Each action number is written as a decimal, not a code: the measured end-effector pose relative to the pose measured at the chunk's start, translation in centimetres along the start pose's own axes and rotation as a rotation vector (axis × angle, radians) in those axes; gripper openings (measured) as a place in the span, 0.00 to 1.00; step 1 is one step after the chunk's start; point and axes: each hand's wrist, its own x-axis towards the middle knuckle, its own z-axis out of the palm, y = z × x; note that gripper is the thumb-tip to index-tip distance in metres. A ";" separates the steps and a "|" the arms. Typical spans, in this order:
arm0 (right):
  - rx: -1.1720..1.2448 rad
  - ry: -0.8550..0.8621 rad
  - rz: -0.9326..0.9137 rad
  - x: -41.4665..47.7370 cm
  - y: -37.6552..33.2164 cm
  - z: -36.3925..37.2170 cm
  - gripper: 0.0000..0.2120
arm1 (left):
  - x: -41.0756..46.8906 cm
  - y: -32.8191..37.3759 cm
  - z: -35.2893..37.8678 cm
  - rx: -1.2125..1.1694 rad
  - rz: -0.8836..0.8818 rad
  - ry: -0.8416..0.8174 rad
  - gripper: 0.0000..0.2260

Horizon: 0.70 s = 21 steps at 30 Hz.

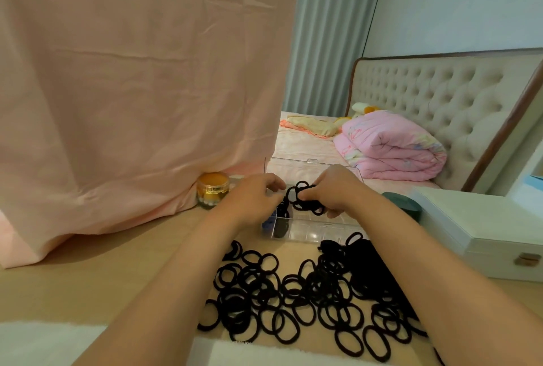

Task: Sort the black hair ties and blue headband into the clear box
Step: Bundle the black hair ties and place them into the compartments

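Loose black hair ties (308, 292) lie heaped on the table in front of the clear box (311, 232). They overlap too thickly to count, and the heap's right side melts into one dark mass. The single clear box lies with its long axis running left to right, and its lid (293, 166) stands open at the back. Left of the box sits one gold jar (212, 189). Over the box's left end, the left hand (252, 198) curls its fingers at the edge of a bunch of ties (304, 198); whether it truly grips them I cannot tell. One blue headband (269, 220) shows in the box's leftmost compartment, mostly hidden behind that wrist. The right hand (338, 186) pinches the bunch above the box's middle. Right of the box stand a green tin (402, 204) and a white case (482, 218), the case cut off at the edge of view.
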 end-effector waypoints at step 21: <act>-0.244 -0.282 -0.041 -0.2 -4.1 -1.4 0.11 | -0.2 -0.4 0.5 0.204 0.068 -0.025 0.18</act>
